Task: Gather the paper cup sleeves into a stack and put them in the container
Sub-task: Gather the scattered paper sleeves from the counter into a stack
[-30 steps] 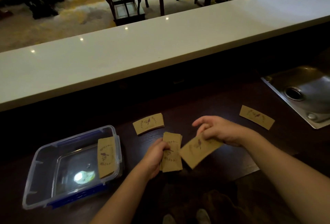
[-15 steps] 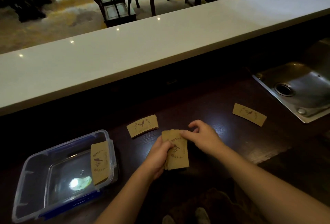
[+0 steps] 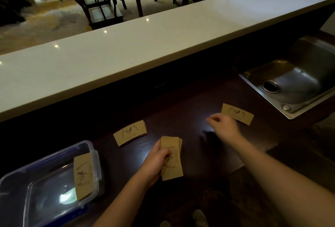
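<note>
My left hand (image 3: 155,161) grips a stack of brown paper cup sleeves (image 3: 172,159) above the dark counter. My right hand (image 3: 223,127) is blurred in motion, empty, fingers loosely apart, just left of a single sleeve (image 3: 239,113) lying flat near the sink. A small pile of sleeves (image 3: 130,132) lies on the counter further left. Another sleeve (image 3: 82,177) leans on the right wall of the clear plastic container (image 3: 36,181) at the lower left.
A steel sink (image 3: 293,83) is set into the counter at right. A raised white bar top (image 3: 145,49) runs across behind the dark work surface (image 3: 181,114). Chairs and a table stand beyond it.
My right hand added its sleeve to the stack in my left hand, then let go and moved right toward the single sleeve near the sink. The left hand kept the stack.
</note>
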